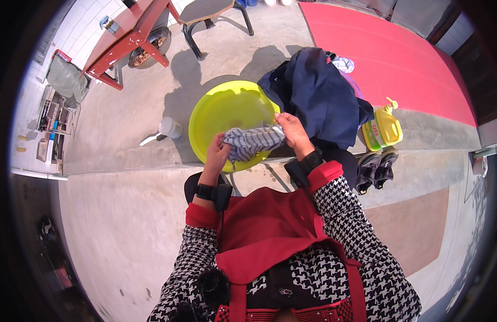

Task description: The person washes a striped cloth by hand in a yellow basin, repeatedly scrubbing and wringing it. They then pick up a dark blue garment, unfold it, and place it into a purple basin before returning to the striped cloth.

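Note:
A wet-looking grey cloth with dark stripes (254,141) is stretched over the near part of a yellow-green plastic basin (196,120). My left hand (217,155) grips its left end, and my right hand (290,129) has hold of the right end at the basin's rim. Cloudy water appears to lie in the basin. Dark navy clothing (321,96) is heaped against the basin's right side. On the floor left of the basin are a white tub (170,127) and a brush with a white handle (148,139).
A yellow detergent jug (387,129) stands right of the clothing, with a pair of dark shoes (375,169) nearer me. Farther off are a red wooden table (124,44), a metal bowl (166,40) under it, a stool (206,12) and a red mat (385,60). A step edge crosses the concrete floor.

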Available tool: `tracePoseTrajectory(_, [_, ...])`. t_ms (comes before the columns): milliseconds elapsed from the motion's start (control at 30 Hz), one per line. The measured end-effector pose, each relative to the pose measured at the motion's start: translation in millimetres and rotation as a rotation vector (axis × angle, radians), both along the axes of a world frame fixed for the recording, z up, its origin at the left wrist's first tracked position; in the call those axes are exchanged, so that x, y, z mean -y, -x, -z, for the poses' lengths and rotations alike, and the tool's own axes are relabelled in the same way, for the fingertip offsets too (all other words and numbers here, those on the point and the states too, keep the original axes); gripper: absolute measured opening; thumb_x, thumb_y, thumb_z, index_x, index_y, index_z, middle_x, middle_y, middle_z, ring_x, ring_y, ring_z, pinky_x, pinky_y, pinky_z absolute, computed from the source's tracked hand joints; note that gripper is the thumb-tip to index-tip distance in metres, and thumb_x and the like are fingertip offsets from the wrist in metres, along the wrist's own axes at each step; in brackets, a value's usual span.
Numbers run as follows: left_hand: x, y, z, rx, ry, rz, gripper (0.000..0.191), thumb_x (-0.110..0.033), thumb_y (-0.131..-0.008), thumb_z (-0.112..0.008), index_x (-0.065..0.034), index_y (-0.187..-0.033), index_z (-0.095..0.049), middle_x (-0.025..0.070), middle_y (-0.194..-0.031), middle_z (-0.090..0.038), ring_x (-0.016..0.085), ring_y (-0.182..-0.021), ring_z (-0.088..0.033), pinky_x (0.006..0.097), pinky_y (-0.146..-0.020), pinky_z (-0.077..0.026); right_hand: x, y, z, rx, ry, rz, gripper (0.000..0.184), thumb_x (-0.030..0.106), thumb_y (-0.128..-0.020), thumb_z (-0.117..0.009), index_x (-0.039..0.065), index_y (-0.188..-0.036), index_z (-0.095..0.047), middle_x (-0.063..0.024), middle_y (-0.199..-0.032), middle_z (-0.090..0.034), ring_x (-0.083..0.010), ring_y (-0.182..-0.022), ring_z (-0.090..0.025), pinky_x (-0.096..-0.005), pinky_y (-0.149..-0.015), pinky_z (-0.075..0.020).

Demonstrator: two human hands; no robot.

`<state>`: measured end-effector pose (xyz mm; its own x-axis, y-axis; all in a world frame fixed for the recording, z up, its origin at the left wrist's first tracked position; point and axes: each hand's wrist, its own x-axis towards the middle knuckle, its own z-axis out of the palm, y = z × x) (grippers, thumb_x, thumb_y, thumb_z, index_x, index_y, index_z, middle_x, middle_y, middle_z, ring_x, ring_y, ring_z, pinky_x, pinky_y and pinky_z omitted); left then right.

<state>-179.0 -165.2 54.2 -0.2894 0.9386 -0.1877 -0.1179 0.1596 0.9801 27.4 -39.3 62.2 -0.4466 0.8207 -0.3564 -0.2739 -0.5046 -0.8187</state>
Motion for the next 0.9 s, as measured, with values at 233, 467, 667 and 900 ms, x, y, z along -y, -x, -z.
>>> tracePoseTrajectory(233, [3,19,5,-0.026,-0.045,-0.032,0.024,0.001,-0.08,-0.046,0.002,-0.104,-0.049,0.0062,-0.096,-0.056,0.011,-0.085,-0.054,0.023,-0.077,-0.042,17,2,1,0.537,-0.439,-0.656,0.034,0.035,-0.077,-0.059,0.003,-0.089,-0.061,-0.0001,-0.067,-0.055,-0.0091,-0.062,-0.048,-0.025,-0.058,-0.039])
tracePoseTrajectory(467, [24,-13,35,-0.204,0.056,0.216,0.035,0.006,-0.071,-0.047,0.0015,-0.106,-0.047,0.0043,-0.089,-0.057,0.009,-0.079,-0.055,0.0221,-0.071,-0.044,11,-3,15,0.187,-0.172,-0.155,0.018,0.018,-0.082,-0.057,0.0,-0.084,-0.059,0.0029,-0.068,-0.053,-0.0058,-0.061,-0.044,-0.0203,-0.058,-0.0365])
tracePoseTrajectory(667, [26,-48,38,-0.624,0.067,0.243,0.054,-0.001,-0.072,-0.053,-0.0076,-0.123,-0.039,0.0056,-0.075,-0.056,0.009,-0.06,-0.053,0.0236,-0.055,-0.044,5,0,33,0.148,-0.074,0.106,0.022,0.019,-0.083,-0.054,-0.002,-0.087,-0.057,-0.002,-0.069,-0.055,-0.009,-0.059,-0.046,-0.0224,-0.055,-0.0375])
tracePoseTrajectory(900, [22,-54,19,-0.529,-0.074,0.265,0.05,-0.011,-0.074,-0.055,-0.0105,-0.122,-0.043,0.0164,-0.089,-0.059,0.024,-0.07,-0.058,0.032,-0.066,-0.046,4,3,39,0.077,-0.035,0.092,0.022,0.018,-0.084,-0.052,-0.003,-0.087,-0.056,-0.0035,-0.068,-0.056,-0.0105,-0.058,-0.049,-0.024,-0.052,-0.0377])
